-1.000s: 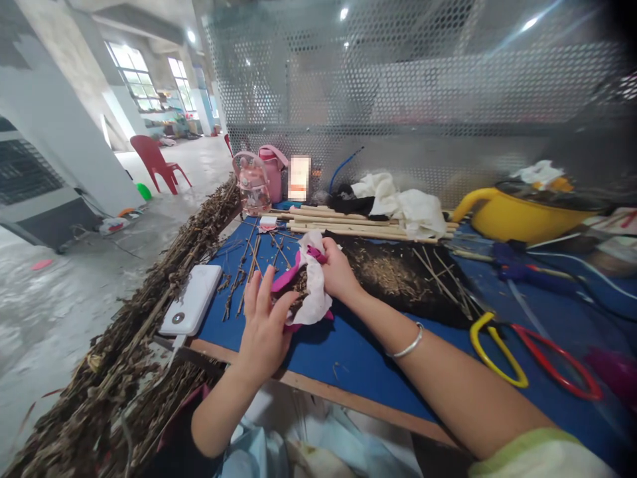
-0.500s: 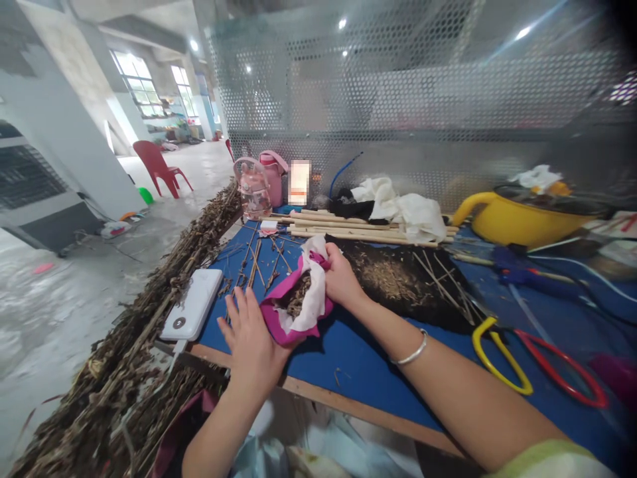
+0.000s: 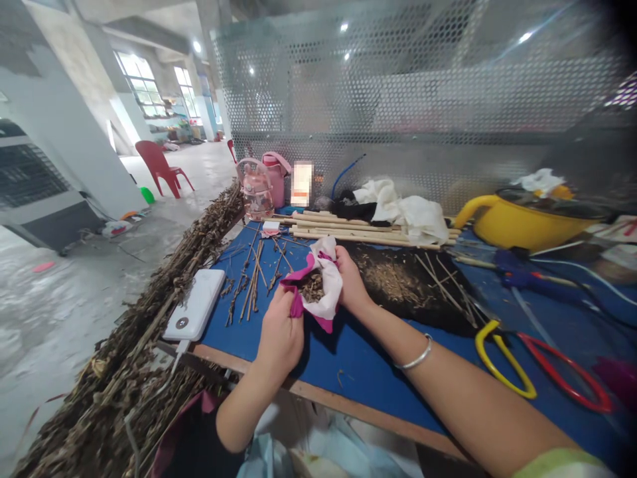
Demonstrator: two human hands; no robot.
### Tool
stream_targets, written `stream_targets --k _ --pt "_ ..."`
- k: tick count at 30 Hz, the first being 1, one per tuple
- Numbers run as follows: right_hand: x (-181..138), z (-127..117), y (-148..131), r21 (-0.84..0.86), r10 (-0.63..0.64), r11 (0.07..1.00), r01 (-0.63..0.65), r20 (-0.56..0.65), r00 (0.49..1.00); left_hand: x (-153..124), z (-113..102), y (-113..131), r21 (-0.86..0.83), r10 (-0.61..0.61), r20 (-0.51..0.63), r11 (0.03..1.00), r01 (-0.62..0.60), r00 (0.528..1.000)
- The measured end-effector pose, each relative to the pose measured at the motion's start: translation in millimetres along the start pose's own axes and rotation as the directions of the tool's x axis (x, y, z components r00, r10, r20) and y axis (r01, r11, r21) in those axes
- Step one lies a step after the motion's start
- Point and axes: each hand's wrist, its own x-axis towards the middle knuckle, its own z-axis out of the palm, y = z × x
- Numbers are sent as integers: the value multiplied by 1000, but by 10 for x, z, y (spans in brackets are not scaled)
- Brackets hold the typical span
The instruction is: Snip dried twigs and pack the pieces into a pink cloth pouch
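Observation:
Between my hands is a magenta cloth pouch with a white lining [image 3: 329, 287], its mouth gathered at the top. Dry brown plant bits [image 3: 312, 287] lie inside it. My left hand [image 3: 283, 328] is closed on the pouch's left edge, with the magenta fabric pinched at the fingers. At the upper right, my right hand [image 3: 352, 282] grips the gathered fabric; some of its fingers are hidden behind the cloth. To the right, a black cloth [image 3: 428, 292] carries more crumbled plant matter and a few thin stalks.
A white power bank [image 3: 195, 305] with a cable lies at the table's left edge, beside heaped dried stalks [image 3: 124, 318]. Pale sticks [image 3: 343, 229] lie behind. Scissors with yellow and red handles [image 3: 562, 372], a glue gun [image 3: 527, 275] and a yellow pot [image 3: 527, 222] are at right.
My left hand was spread flat beside the pouch and has now closed on its left edge. The pouch has shifted slightly right, its mouth drawn narrower.

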Motion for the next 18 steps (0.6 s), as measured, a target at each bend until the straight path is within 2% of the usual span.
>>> stream_targets --k 6,9,14,18 --pt "-27 1 -72 81 27 996 -23 -48 999 60 31 69 -188 -21 -17 982 18 1000" --pt "-138 58 -160 0 10 1000 -10 -100 995 7 74 62 -253 -102 -88 965 76 991" --pt "-259 173 -271 -181 1 983 -6 -28 1000 -51 173 37 -195 -158 -176 973 123 972" --pt "-227 193 -251 -153 21 988 -32 -70 997 -44 131 30 -203 -127 -117 974 101 985"
